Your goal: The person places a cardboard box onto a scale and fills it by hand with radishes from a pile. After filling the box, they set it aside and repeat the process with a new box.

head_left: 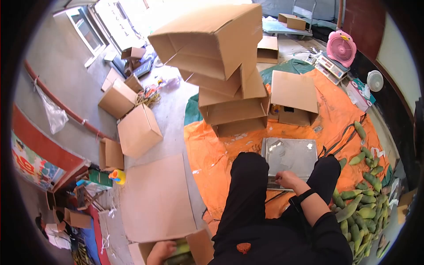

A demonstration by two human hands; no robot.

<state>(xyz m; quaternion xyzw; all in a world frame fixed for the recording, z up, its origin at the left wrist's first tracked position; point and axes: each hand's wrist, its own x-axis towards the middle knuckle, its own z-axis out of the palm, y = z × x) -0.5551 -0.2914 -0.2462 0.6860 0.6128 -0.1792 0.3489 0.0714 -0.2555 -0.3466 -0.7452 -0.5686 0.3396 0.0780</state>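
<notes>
My left hand (162,250) is at the lower left, over an open cardboard box (201,247) with long green radishes (182,249) inside. Its fingers are curled closed, and what they hold, if anything, is hidden. Between my knees sits a weighing scale (291,157) with a flat metal top and nothing on it. My right hand (287,179), with a dark band at the wrist, touches the scale's near edge. Its fingers are curled in, with no object visible in them. To my right lies a large heap of green radishes (364,212) on the ground.
Cardboard boxes (234,84) are stacked ahead on an orange tarp (203,154). Another open box (295,92) stands beside them. A flat cardboard sheet (157,198) lies at my left. A pink fan (341,48) and a cart (285,28) are farther back.
</notes>
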